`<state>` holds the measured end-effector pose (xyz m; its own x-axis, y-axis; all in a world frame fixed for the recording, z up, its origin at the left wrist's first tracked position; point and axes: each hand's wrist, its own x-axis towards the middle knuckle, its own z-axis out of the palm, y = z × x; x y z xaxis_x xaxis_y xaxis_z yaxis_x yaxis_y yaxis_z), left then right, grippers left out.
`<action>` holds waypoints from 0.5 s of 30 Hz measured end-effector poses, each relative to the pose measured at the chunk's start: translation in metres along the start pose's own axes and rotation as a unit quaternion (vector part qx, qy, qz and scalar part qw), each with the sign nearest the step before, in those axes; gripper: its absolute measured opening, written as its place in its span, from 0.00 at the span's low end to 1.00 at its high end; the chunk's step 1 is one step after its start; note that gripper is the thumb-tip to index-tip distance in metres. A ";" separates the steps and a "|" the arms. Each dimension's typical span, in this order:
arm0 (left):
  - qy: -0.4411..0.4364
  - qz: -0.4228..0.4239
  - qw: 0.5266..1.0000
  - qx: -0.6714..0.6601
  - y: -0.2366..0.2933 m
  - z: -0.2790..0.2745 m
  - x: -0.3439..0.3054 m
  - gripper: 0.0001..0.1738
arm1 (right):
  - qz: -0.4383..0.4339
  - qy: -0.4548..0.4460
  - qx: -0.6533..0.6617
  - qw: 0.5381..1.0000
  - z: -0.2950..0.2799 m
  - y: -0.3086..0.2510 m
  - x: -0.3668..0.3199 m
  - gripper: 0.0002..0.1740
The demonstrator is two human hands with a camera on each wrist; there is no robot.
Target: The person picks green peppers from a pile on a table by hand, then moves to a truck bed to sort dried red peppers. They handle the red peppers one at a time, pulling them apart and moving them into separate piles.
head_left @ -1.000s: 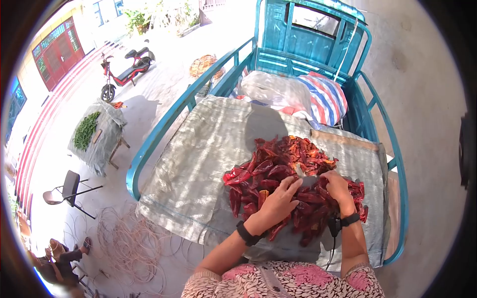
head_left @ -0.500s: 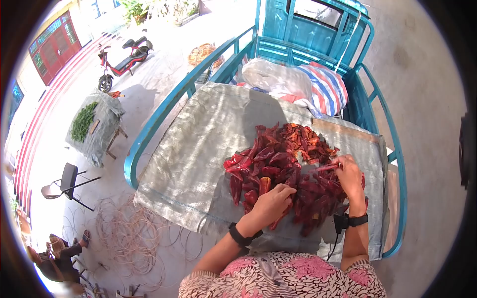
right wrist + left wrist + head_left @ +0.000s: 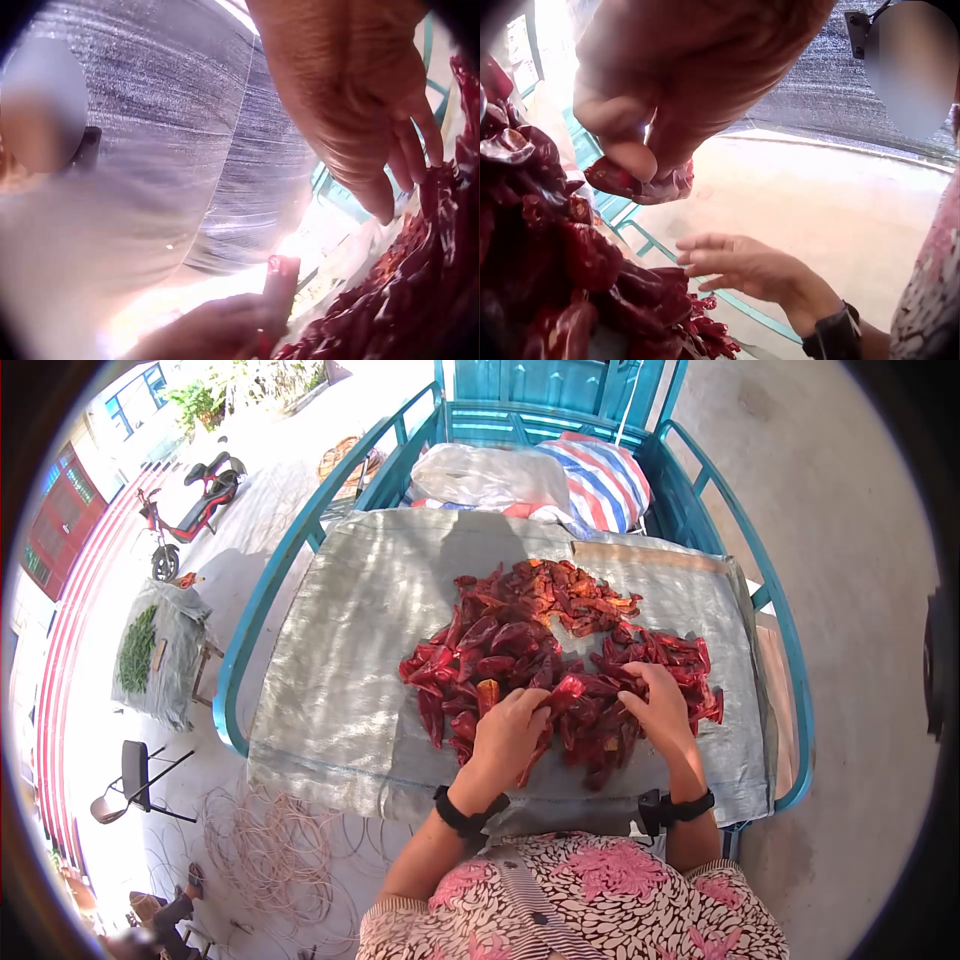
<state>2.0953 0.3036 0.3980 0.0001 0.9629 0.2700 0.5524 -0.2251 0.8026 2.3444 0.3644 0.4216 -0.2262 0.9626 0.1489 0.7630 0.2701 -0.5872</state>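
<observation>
Dried red peppers [image 3: 480, 650] lie in a broad pile on a grey woven sheet [image 3: 320, 650]. My left hand [image 3: 505, 735] pinches one glossy red pepper [image 3: 660, 187] between thumb and fingers, at the near side of the pile. The right wrist view also shows this pepper [image 3: 281, 289], raised in the left hand. To the right, my right hand [image 3: 660, 715] hovers at the pile with fingers spread and slightly bent, nothing between them. Its fingertips [image 3: 416, 176] come right down to the peppers. Smaller orange-red pepper pieces [image 3: 575, 595] form a separate heap behind.
The sheet covers the rear of a blue cart bed with side rails [image 3: 270, 580]. Behind it lie a pale sack [image 3: 490, 475] and a striped sack [image 3: 600, 480]. A wooden strip [image 3: 650, 555] borders the sheet. Leftward stand a scooter [image 3: 190, 510], a small table [image 3: 185, 690] and a chair [image 3: 135, 775].
The left hand has drawn back from the pile's middle and now holds up a pepper. The right hand held a thin red pepper half a second ago; now its fingers are empty. The head view has shifted.
</observation>
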 end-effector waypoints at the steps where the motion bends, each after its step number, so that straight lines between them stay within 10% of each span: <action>1: 0.011 0.011 1.000 -0.001 0.000 -0.001 0.008 0.12 | -0.007 0.006 -0.068 0.998 0.001 0.010 -0.001 0.26; 8: 0.032 -0.030 0.996 -0.077 0.013 -0.001 0.016 0.21 | 0.067 0.125 -0.080 0.987 0.005 0.018 0.011 0.34; 15: 0.002 -0.011 1.000 0.000 -0.002 -0.010 -0.014 0.19 | -0.002 0.108 -0.085 0.990 0.013 0.053 0.016 0.16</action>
<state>2.0857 0.2892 0.3975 -0.0148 0.9669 0.2549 0.5521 -0.2046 0.8083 2.3732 0.3940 0.3831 -0.1075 0.9382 0.3288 0.8580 0.2547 -0.4461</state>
